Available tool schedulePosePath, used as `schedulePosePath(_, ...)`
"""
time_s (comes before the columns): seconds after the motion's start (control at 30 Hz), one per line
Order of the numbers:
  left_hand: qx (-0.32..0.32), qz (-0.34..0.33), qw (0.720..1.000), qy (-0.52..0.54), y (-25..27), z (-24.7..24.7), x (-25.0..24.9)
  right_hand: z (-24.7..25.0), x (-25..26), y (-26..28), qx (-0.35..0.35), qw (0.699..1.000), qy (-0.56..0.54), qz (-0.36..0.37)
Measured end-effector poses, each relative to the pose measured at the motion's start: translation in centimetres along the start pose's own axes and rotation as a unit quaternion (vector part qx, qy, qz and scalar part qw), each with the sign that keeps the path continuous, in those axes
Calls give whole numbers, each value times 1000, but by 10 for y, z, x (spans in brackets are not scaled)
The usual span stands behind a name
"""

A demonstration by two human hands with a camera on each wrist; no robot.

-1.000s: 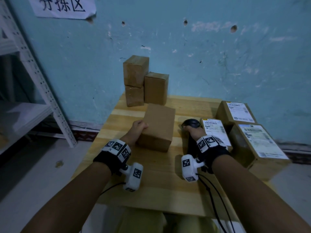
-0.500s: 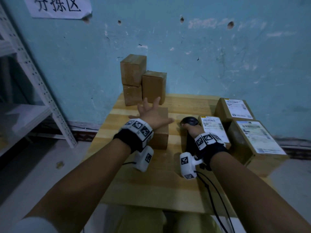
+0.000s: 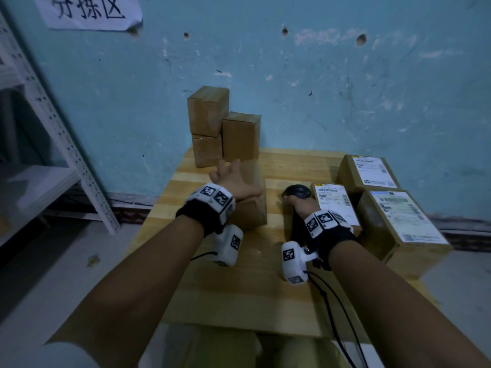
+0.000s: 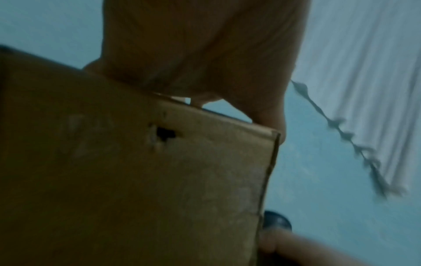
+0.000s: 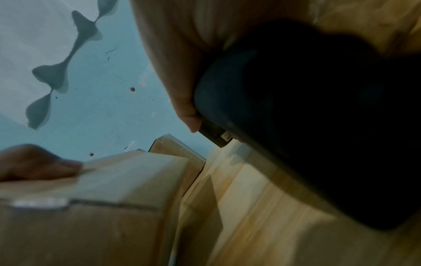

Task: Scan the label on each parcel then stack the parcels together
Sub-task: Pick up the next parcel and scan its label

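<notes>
While the left hand [image 3: 233,181] lay flat with fingers spread on top of a plain cardboard parcel [image 3: 253,208] at the middle of the wooden table [image 3: 239,296], the right hand [image 3: 301,205] gripped a black barcode scanner [image 3: 297,192] just beside it. Three labelled parcels [image 3: 398,216] sat to the right; three plain parcels [image 3: 223,128] stood stacked against the blue wall [image 3: 332,88].

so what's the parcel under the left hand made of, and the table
The parcel looks like matte brown corrugated cardboard: a punctured hole and a raw edge show. The table seems pale wood, joined in strips, lightly sealed judging by a faint sheen.
</notes>
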State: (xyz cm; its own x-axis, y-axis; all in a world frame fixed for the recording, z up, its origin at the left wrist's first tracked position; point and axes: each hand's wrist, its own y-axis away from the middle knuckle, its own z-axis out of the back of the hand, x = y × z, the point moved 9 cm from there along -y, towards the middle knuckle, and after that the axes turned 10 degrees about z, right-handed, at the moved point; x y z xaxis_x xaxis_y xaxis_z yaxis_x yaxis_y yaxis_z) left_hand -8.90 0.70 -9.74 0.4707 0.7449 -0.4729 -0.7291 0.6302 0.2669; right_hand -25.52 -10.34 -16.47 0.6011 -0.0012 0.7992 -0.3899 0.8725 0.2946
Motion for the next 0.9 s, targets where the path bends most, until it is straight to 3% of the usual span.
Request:
schedulePosePath(0.23, -35, -3, 965, 261, -1, 26, 34, 1, 7, 4, -20, 998, -57, 12)
schedulePosePath(0.3, -22, -11, 949, 313, 0, 25, 36, -2, 10, 4, -12, 993, -112, 24)
schedulePosePath(0.37, -5, -22, 931, 364, 3, 24, 35, -16, 14, 7, 30, 971, -238, 23)
schedulePosePath(0.43, 29, -39, 904, 424, 12, 21, 28, -27, 20, 10, 77, 943, -323, 14)
schedulePosePath(0.57, 92, -58, 824, 555, 20, 10, 21, -34, 30, 15, 143, 926, -350, 20)
schedulePosePath(0.7, 111, -66, 765, 631, 34, 12, 20, -37, 39, 21, 148, 916, -371, 36)
schedulePosePath(0.8, 119, -88, 755, 639, 32, 13, 22, -28, 43, 20, 119, 926, -352, 61)
schedulePosePath(0.9, 126, -130, 784, 593, 34, 18, 19, -17, 43, 16, 78, 940, -317, 95)
